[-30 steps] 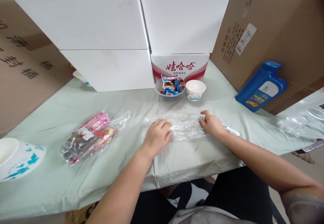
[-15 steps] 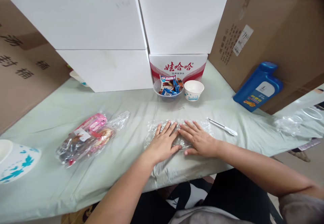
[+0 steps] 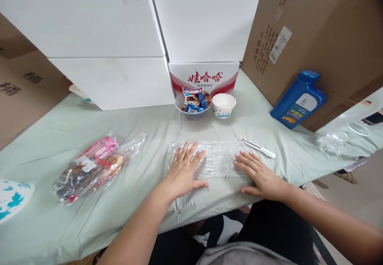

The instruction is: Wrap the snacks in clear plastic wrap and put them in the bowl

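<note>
A clear, crinkled plastic bag (image 3: 220,159) lies flat near the table's front edge. My left hand (image 3: 184,172) rests over its left end, fingers spread and holding nothing. At the bag's right end is my right hand (image 3: 259,176), also open, with its fingertips on or just over the plastic. A white pen (image 3: 259,148) lies just beyond my right hand. Farther back stand a clear bowl (image 3: 193,112) of wrapped snacks (image 3: 194,100) and a white paper cup (image 3: 224,106) with a blue pattern.
On the left lies a clear bag of pink and brown packets (image 3: 92,167), with a paper tub (image 3: 13,201) nearer the edge. White boxes (image 3: 110,83) stack up at the back. A blue bottle (image 3: 299,99) leans by a large brown carton (image 3: 311,37) on the right.
My hands have slid apart from the middle of the plastic bag toward its two ends, baring its centre. The view has shifted slightly to the right.
</note>
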Tool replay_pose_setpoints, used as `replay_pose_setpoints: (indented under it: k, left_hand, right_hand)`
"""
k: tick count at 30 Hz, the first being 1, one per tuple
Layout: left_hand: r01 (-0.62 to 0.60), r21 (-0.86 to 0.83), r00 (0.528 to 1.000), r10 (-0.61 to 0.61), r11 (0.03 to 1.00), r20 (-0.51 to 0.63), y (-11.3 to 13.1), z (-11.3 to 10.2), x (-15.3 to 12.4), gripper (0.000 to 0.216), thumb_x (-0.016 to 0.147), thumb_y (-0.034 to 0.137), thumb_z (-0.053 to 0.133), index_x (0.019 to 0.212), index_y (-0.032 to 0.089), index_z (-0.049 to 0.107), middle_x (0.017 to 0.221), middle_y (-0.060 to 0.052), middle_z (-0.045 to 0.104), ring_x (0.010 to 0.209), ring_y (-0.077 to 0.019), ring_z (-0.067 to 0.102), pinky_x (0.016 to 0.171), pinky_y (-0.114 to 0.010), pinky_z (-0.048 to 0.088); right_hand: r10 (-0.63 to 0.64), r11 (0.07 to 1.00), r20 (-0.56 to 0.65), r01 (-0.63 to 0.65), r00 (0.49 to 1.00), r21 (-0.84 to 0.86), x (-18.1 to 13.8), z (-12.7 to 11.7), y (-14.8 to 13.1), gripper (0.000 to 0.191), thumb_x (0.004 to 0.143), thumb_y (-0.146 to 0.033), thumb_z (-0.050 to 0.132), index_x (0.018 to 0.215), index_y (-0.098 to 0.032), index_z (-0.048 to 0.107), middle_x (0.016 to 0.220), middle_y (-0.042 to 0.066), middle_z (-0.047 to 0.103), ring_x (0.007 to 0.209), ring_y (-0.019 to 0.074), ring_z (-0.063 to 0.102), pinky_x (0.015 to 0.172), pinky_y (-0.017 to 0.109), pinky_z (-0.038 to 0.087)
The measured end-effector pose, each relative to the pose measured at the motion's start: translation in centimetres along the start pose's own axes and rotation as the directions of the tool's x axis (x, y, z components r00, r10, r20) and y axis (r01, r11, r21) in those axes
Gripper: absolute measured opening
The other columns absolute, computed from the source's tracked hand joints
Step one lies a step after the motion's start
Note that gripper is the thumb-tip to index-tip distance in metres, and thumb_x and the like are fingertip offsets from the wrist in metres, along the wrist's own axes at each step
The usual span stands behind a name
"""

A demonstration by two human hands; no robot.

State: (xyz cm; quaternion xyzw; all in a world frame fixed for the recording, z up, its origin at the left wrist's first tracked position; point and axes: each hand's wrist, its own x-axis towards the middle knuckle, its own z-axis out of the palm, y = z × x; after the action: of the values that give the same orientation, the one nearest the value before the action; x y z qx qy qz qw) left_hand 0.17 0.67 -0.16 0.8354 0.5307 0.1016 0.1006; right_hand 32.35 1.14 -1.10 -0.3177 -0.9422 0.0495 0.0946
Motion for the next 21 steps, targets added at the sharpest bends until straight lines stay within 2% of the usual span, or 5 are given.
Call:
replay_pose_setpoints:
  k: [3,6,14,18,21]
  left_hand:
    - [-0.057,-0.092,0.997,0.061,0.994,0.041,1.2,-0.9,-0.3,0.062,0.059,0.053,0.084,0.108,0.021,0.062,0.135,-0.012,0.047,0.130,-0.0367,0.038,0.107,-0.051,0.036]
    - [-0.050,-0.160,0.992,0.067,0.986,0.108,1.6,-1.3,-0.4,0.045,0.059,0.046,0.086,0.085,0.021,0.059,0.108,-0.007,0.055,0.106,-0.0286,0.049,0.090,-0.043,0.046]
    - [-0.039,-0.198,0.991,0.064,0.979,0.121,0.3,-1.6,-0.8,0.038,0.062,0.036,0.082,0.084,0.021,0.056,0.100,-0.004,0.056,0.097,-0.0255,0.050,0.082,-0.038,0.045]
    - [-0.033,-0.209,0.989,0.061,0.977,0.133,0.0,-2.9,-0.9,0.009,0.074,0.015,0.060,0.076,0.021,0.054,0.093,-0.003,0.058,0.095,-0.0227,0.052,0.081,-0.035,0.044]
    - [-0.050,-0.283,0.985,0.095,0.958,0.146,-0.6,-3.8,-1.0,0.016,0.074,0.006,0.047,0.072,0.021,0.053,0.085,-0.002,0.060,0.090,-0.0200,0.054,0.080,-0.033,0.044]
  right_hand:
    - [-0.039,0.997,-0.075,0.044,0.996,0.070,-1.0,-0.3,-0.9,0.047,0.093,-0.043,0.055,0.133,-0.017,0.055,0.132,0.016,0.060,0.127,0.0277,0.051,0.103,0.046,0.046]
    - [-0.025,0.993,-0.172,0.045,0.985,0.113,-1.8,-0.3,-1.4,0.027,0.095,-0.030,0.053,0.119,-0.020,0.062,0.113,0.012,0.067,0.106,0.0240,0.062,0.090,0.043,0.053]
    - [0.107,0.969,-0.297,-0.033,0.949,0.246,-2.9,-0.9,-1.6,0.017,0.094,-0.015,0.046,0.103,-0.023,0.059,0.097,0.007,0.069,0.097,0.0227,0.064,0.085,0.042,0.052]
    - [0.280,0.940,-0.329,-0.187,0.902,0.287,-3.4,-1.5,-1.1,0.014,0.095,-0.020,0.046,0.101,-0.025,0.058,0.095,0.006,0.070,0.092,0.0217,0.067,0.079,0.037,0.055]
    - [0.356,0.915,-0.267,-0.277,0.895,0.292,-3.6,-1.5,-0.7,0.015,0.096,-0.027,0.045,0.097,-0.026,0.060,0.087,0.005,0.071,0.080,0.0208,0.068,0.071,0.035,0.056]
